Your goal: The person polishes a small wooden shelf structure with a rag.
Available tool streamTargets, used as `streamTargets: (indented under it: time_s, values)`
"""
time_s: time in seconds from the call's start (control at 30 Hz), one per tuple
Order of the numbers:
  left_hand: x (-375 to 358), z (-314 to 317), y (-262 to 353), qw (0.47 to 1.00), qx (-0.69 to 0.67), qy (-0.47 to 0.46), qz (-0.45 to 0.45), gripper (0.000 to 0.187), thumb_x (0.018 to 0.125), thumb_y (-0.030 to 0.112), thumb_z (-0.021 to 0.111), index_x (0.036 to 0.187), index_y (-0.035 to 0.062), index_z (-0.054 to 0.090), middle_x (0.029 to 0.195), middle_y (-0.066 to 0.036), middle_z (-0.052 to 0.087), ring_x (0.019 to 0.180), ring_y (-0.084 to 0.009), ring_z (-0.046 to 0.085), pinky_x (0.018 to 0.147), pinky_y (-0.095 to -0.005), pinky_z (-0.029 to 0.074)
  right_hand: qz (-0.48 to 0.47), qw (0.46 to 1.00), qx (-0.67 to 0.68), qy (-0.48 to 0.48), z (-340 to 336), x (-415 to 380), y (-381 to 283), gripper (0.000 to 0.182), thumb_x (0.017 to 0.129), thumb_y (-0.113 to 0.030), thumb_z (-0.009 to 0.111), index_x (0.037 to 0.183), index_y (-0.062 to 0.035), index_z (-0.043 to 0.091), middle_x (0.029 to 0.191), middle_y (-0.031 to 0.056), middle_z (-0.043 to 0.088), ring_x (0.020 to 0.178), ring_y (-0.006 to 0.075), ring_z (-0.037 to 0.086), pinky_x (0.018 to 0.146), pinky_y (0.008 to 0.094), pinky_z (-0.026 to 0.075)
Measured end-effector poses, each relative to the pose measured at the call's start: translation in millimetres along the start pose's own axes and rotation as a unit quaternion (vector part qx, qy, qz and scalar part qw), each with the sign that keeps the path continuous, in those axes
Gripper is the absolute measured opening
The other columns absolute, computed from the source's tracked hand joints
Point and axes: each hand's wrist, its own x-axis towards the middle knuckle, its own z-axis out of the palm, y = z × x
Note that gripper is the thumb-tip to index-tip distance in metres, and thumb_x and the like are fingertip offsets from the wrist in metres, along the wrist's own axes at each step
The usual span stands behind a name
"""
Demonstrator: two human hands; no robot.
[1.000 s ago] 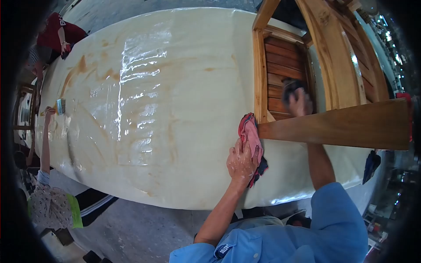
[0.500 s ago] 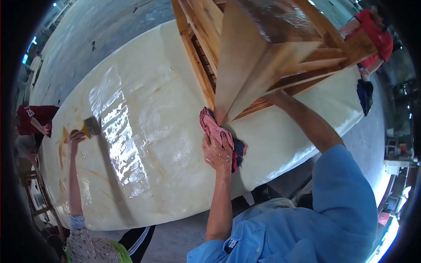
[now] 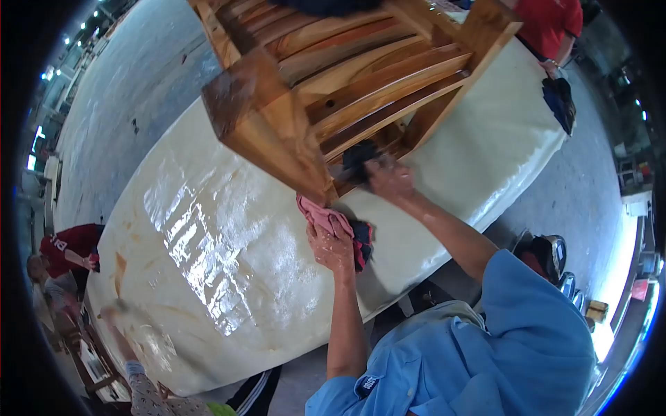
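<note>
My left hand (image 3: 333, 244) is wrapped round a bunched pink and dark cloth (image 3: 316, 209), pressed against the lower corner of a wooden chair-like frame (image 3: 295, 139). The frame is glossy, with curved slats, and stands tilted on the pale covered table (image 3: 416, 236). At its lower slats, right of that corner, my right hand (image 3: 392, 179) is closed on a black cloth (image 3: 361, 158). Motion blurs this hand somewhat, and the cloth touches the wood or lies very close to it.
At the lower left, a co-worker's blurred arm (image 3: 123, 343) reaches over the table. One person in a red shirt (image 3: 69, 249) stands at the far left, another red shirt (image 3: 548, 28) at the upper right beside a dark cloth (image 3: 558, 104) on the table edge.
The wooden frame has turned, showing its slats. My right hand has come out from behind the wood, with the black cloth now visible. The co-worker's hand at left has moved lower.
</note>
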Motion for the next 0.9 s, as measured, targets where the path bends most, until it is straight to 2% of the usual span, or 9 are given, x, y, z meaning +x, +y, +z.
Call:
streamTargets:
  time_s: [0.07, 0.13, 0.27, 0.37, 0.43, 0.6, 0.7, 0.77, 0.9]
  values:
    - [-3, 0, -1, 1.0, 0.009, 0.004, -0.009, 0.051, 0.092, 0.035, 0.057, 0.121, -0.006, 0.056, 0.124, -0.031, 0.054, 0.109, -0.0476, 0.054, 0.092, -0.0496, 0.045, 0.117, 0.984, -0.041, -0.127, -74, 10, 27, 0.045, 0.08, -0.027, 0.063, 0.123, -0.0137, 0.057, 0.112, 0.0081, 0.059, 0.098, 0.0255, 0.06, 0.076, 0.0417, 0.053]
    - [-2, -2, 1, 1.0, -0.009, 0.006, -0.003, 0.05, 0.092, 0.035, 0.056, 0.121, -0.006, 0.056, 0.123, -0.031, 0.054, 0.109, -0.0478, 0.054, 0.093, -0.0494, 0.045, 0.006, 0.99, -0.134, -0.039, -49, -27, 72, 0.043, 0.081, -0.027, 0.063, 0.121, -0.0133, 0.058, 0.113, 0.007, 0.059, 0.098, 0.0243, 0.06, 0.08, 0.0401, 0.052]
    - [-1, -9, 10, 0.999, -0.038, -0.003, -0.033, 0.048, 0.093, 0.034, 0.056, 0.119, -0.0065, 0.057, 0.119, -0.029, 0.056, 0.106, -0.0469, 0.056, 0.09, -0.0483, 0.046, 0.225, 0.963, 0.145, -0.041, -95, -67, 106, 0.034, 0.088, -0.022, 0.06, 0.119, -0.0094, 0.061, 0.111, 0.0136, 0.065, 0.105, 0.0288, 0.062, 0.089, 0.0388, 0.051]
    - [-5, -20, 6, 0.99, -0.108, -0.04, -0.076, 0.041, 0.093, 0.029, 0.058, 0.113, -0.0064, 0.06, 0.109, -0.026, 0.06, 0.096, -0.0443, 0.058, 0.085, -0.0458, 0.047, 0.373, 0.876, 0.3, 0.062, -113, -56, 136, 0.034, 0.092, -0.022, 0.06, 0.122, -0.0062, 0.061, 0.113, 0.0128, 0.066, 0.108, 0.026, 0.062, 0.093, 0.0361, 0.048]
    - [-21, -31, 12, 0.988, -0.144, -0.009, -0.049, 0.033, 0.088, 0.021, 0.06, 0.107, -0.0057, 0.063, 0.102, -0.023, 0.061, 0.09, -0.0433, 0.058, 0.083, -0.0471, 0.047, 0.453, 0.657, 0.591, 0.119, -127, -30, 160, 0.04, 0.093, -0.02, 0.059, 0.129, -0.004, 0.056, 0.119, 0.0084, 0.064, 0.11, 0.0185, 0.059, 0.097, 0.0317, 0.045]
    - [-40, -17, 96, 0.974, -0.138, 0.05, 0.173, 0.034, 0.08, 0.015, 0.058, 0.107, -0.0045, 0.063, 0.103, -0.023, 0.06, 0.099, -0.0437, 0.057, 0.086, -0.0504, 0.047, 0.284, 0.608, 0.742, -0.008, -41, 30, 169, 0.039, 0.097, -0.016, 0.047, 0.134, -0.003, 0.052, 0.133, 0.015, 0.054, 0.119, 0.0211, 0.052, 0.103, 0.0321, 0.039]
    - [7, 46, 143, 0.969, -0.134, 0.038, 0.202, 0.041, 0.079, 0.019, 0.062, 0.114, -0.0034, 0.061, 0.109, -0.023, 0.061, 0.108, -0.0427, 0.055, 0.092, -0.0496, 0.044, 0.293, 0.622, 0.723, -0.074, -56, 55, 173, 0.042, 0.096, -0.02, 0.048, 0.136, -0.0064, 0.051, 0.135, 0.0131, 0.054, 0.122, 0.0216, 0.052, 0.104, 0.0319, 0.039]
    - [46, 95, 139, 0.981, -0.03, -0.02, 0.189, 0.039, 0.079, 0.025, 0.063, 0.106, -0.0028, 0.063, 0.108, -0.024, 0.062, 0.104, -0.0414, 0.057, 0.087, -0.0512, 0.046, 0.197, 0.74, 0.627, -0.145, -74, 61, 178, 0.037, 0.097, -0.019, 0.048, 0.132, -0.0077, 0.054, 0.127, 0.0076, 0.06, 0.117, 0.0169, 0.053, 0.102, 0.0312, 0.041]
    - [73, 142, 86, 0.943, 0.186, -0.095, 0.261, 0.03, 0.082, 0.028, 0.064, 0.099, 0.0032, 0.068, 0.1, -0.016, 0.067, 0.095, -0.0344, 0.063, 0.08, -0.0483, 0.049, 0.173, 0.747, 0.624, -0.147, -63, 82, 181, 0.034, 0.091, -0.018, 0.055, 0.123, -0.0064, 0.059, 0.118, 0.0129, 0.065, 0.111, 0.0248, 0.059, 0.097, 0.0355, 0.045]
